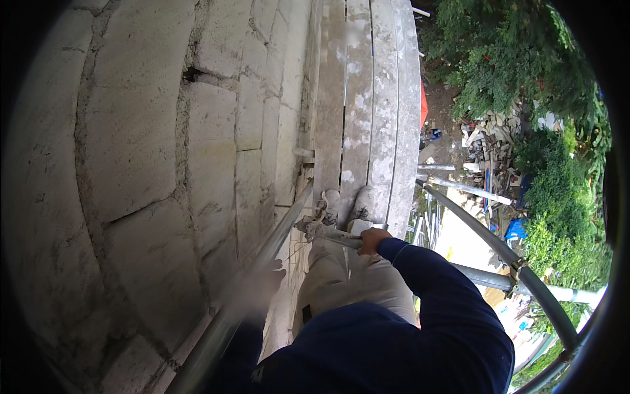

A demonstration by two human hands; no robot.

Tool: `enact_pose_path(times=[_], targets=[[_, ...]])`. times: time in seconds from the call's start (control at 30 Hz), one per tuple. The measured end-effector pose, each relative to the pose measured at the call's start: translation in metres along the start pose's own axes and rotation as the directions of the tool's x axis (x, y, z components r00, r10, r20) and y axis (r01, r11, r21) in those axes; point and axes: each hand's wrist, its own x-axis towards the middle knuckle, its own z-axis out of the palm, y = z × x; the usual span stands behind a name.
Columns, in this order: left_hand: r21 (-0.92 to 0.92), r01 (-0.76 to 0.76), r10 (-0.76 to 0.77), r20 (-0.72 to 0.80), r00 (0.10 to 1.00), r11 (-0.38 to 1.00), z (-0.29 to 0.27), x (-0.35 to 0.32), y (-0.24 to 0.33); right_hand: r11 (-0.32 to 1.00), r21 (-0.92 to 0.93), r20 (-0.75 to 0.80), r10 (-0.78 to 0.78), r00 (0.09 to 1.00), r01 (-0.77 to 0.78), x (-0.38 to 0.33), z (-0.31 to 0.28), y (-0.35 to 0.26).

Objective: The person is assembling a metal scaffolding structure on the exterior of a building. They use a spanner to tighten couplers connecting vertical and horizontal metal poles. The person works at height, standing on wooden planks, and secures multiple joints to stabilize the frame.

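Observation:
My right hand (374, 241) is closed round the end of a short metal scaffold tube (343, 238) lying across my body above my thighs. At the tube's left end a rusty, mortar-crusted coupler (314, 226) sits close to a slanting scaffold pole (283, 226). My left hand (266, 279), low on the left, is beside that pole, between it and my leg. It is badly blurred; some fingertips show toward the right, but its grip on the pole cannot be made out. Below the tube, my shoes stand on the planks (357, 131).
A wall of large pale stone blocks (138, 111) rises close on the left. Curved guard rails (482, 233) and a cross tube (485, 277) edge the right side. Far below lie rubble (485, 141), a blue sheet (516, 229) and green trees (558, 177).

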Motion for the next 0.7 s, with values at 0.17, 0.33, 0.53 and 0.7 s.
enact_pose_path(times=[0.17,0.33,0.53,0.7], targets=[[-0.151,0.135,-0.129,0.05,0.99,0.979,0.008,-0.011,-0.01,0.993,0.044,0.012,0.108,0.994,-0.109,0.044,-0.011,0.06],[0.008,0.162,-0.162,0.033,0.986,0.987,0.021,-0.025,-0.013,0.971,0.072,-0.002,0.229,0.974,-0.228,0.063,-0.01,0.112],[0.28,0.058,-0.114,0.189,0.975,0.958,0.05,-0.014,0.011,0.917,0.077,-0.043,0.395,0.917,-0.392,0.058,0.013,0.177],[0.265,0.007,-0.087,0.289,0.953,0.964,0.086,0.007,0.076,0.879,0.109,-0.154,0.477,0.866,-0.464,0.058,0.026,0.228]])
